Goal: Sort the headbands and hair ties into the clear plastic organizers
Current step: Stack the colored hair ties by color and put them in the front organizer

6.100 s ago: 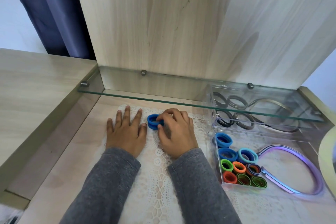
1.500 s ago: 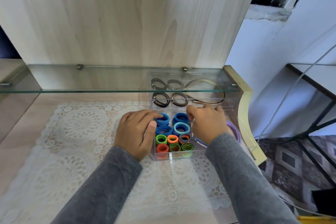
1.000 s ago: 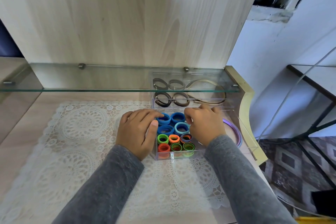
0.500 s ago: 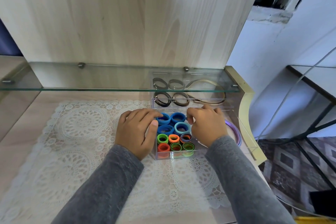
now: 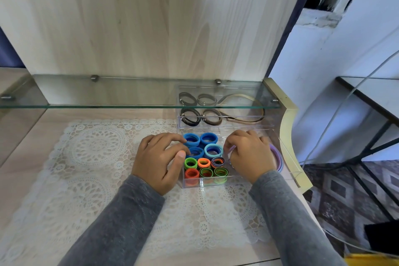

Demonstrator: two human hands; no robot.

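The near clear organizer (image 5: 216, 182) stands on the lace mat and holds several hair ties: blue hair ties (image 5: 208, 138) at the back, green and orange hair ties (image 5: 203, 163) at the front. My left hand (image 5: 158, 158) lies against its left wall, fingertips resting on a blue hair tie (image 5: 191, 141). My right hand (image 5: 251, 155) is curled over the organizer's right part, its fingers around the end of the purple headband (image 5: 278, 156). A second organizer (image 5: 267, 124) behind, under the glass shelf, holds dark hair ties (image 5: 191, 117) and a tan headband (image 5: 248, 119).
A glass shelf (image 5: 108, 104) juts out low over the back of the wooden tabletop. The white lace mat (image 5: 90, 157) covers the middle. The table's curved right edge (image 5: 288, 136) runs close to the organizers, with floor, a cable and a black frame beyond.
Six seconds ago my right hand held a blue hair tie on the mat; that tie now sits in the near organizer. Over the last second both hands have barely shifted.
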